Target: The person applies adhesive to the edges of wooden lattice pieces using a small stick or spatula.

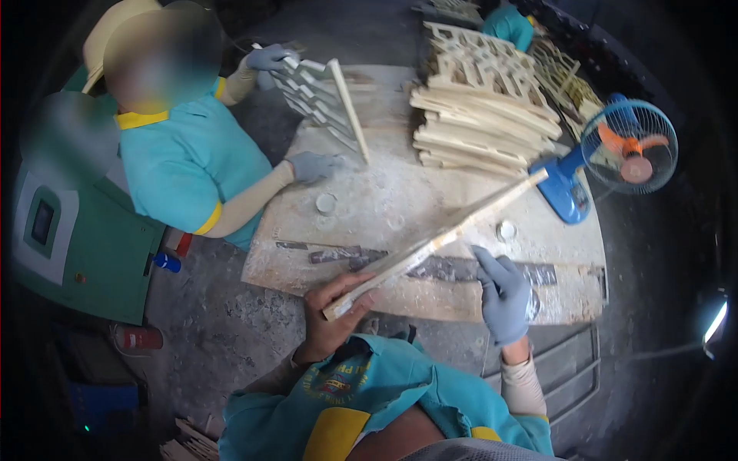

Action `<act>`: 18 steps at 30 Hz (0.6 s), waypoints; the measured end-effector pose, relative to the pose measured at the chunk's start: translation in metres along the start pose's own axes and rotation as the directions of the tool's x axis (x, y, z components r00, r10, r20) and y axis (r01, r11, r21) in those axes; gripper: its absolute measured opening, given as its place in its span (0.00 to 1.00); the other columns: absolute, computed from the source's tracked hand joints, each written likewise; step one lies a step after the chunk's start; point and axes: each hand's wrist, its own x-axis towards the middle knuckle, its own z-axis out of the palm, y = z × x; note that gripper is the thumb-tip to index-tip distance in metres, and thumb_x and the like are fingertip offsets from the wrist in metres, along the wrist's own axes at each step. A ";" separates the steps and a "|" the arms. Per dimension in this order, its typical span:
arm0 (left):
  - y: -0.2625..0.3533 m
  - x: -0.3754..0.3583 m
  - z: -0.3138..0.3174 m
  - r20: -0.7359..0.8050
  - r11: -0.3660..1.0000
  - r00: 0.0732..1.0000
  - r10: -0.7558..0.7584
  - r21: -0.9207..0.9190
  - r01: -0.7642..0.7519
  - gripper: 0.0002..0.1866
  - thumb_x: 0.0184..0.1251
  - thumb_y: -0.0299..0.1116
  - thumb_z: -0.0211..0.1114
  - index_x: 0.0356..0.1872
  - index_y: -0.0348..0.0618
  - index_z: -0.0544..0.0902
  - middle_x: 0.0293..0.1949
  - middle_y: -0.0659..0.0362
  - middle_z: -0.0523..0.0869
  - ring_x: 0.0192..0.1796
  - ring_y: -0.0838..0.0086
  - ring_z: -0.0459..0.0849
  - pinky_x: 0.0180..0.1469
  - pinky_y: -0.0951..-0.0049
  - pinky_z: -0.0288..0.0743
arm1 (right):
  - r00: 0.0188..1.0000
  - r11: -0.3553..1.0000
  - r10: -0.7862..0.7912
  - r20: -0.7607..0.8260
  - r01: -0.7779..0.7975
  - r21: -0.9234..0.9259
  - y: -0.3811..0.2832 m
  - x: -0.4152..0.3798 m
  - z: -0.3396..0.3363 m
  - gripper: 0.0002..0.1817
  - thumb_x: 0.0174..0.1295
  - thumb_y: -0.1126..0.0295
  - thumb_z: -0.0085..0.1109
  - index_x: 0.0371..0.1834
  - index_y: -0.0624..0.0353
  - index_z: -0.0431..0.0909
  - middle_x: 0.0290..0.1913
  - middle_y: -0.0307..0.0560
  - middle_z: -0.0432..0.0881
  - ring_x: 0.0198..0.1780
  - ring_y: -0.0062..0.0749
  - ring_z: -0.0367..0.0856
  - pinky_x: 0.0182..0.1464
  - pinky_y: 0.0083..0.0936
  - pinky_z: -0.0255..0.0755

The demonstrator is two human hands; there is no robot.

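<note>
My bare left hand (336, 316) is wrapped round the near end of a long pale wooden piece (438, 240), seen nearly edge-on. The piece slants up and away to the right above the table. My right hand (505, 298), in a grey glove, is just right of the piece, fingers bent together and fingertips pointing at its edge. Whatever those fingers hold, if anything, is too small or hidden to make out. Under the piece, a dark, smeared strip (480, 270) runs along the worktable (369, 207). A small round tin (506, 230) stands near my right fingertips.
Across the table's left side, a person in grey gloves (311, 167) holds a slatted wooden frame (350, 111) upright. Another round tin (326, 203) is near them. Stacked wooden frames (484, 127) fill the back right, beside a blue fan (569, 184). A fire extinguisher (140, 337) stands at lower left.
</note>
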 end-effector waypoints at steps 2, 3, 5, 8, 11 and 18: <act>0.004 0.000 0.001 -0.039 0.998 0.999 -0.002 0.068 0.005 0.15 0.68 0.23 0.71 0.54 0.31 0.86 0.39 0.56 0.91 0.40 0.83 0.85 0.40 0.81 0.78 | 0.996 0.986 -0.074 0.053 0.065 0.155 0.001 0.001 -0.011 0.25 0.61 0.82 0.58 0.62 0.53 0.84 0.32 0.53 0.78 0.28 0.45 0.78 0.33 0.36 0.72; 0.006 0.000 0.002 -0.035 0.997 0.999 -0.033 0.070 0.036 0.15 0.68 0.23 0.71 0.54 0.30 0.86 0.37 0.59 0.90 0.39 0.83 0.84 0.40 0.81 0.78 | 0.999 0.990 -0.023 0.047 0.016 0.140 0.004 0.004 -0.012 0.25 0.61 0.82 0.58 0.62 0.53 0.84 0.32 0.53 0.78 0.28 0.45 0.78 0.33 0.36 0.72; 0.008 0.000 0.004 -0.014 0.995 0.998 -0.066 0.067 0.067 0.15 0.68 0.24 0.71 0.54 0.29 0.86 0.37 0.59 0.90 0.39 0.83 0.84 0.40 0.81 0.78 | 0.997 1.000 0.017 -0.069 -0.016 0.012 0.010 0.011 -0.010 0.25 0.59 0.83 0.58 0.61 0.54 0.84 0.32 0.51 0.79 0.30 0.45 0.80 0.33 0.36 0.72; 0.016 0.000 0.002 0.000 0.970 0.977 -0.215 0.121 0.213 0.16 0.70 0.25 0.71 0.55 0.28 0.85 0.39 0.57 0.91 0.39 0.83 0.84 0.41 0.82 0.78 | 1.000 0.999 0.003 -0.014 -0.003 -0.054 0.007 0.005 0.004 0.27 0.57 0.85 0.58 0.61 0.54 0.84 0.32 0.51 0.79 0.31 0.44 0.82 0.33 0.37 0.73; 0.007 0.001 0.003 -0.036 0.993 0.998 -0.044 0.106 0.048 0.16 0.70 0.25 0.71 0.54 0.27 0.85 0.40 0.56 0.91 0.39 0.83 0.85 0.43 0.82 0.78 | 0.998 0.994 -0.056 0.033 0.052 0.100 -0.001 -0.001 -0.004 0.30 0.55 0.86 0.56 0.63 0.52 0.83 0.33 0.51 0.79 0.32 0.44 0.83 0.34 0.37 0.74; 0.007 0.003 0.007 -0.089 0.991 0.996 -0.004 0.131 0.016 0.15 0.69 0.25 0.72 0.53 0.27 0.85 0.40 0.56 0.91 0.40 0.82 0.84 0.43 0.82 0.78 | 0.995 0.992 -0.081 -0.065 0.074 -0.098 -0.012 -0.015 -0.011 0.37 0.49 0.84 0.56 0.67 0.45 0.82 0.37 0.46 0.78 0.36 0.41 0.80 0.37 0.35 0.74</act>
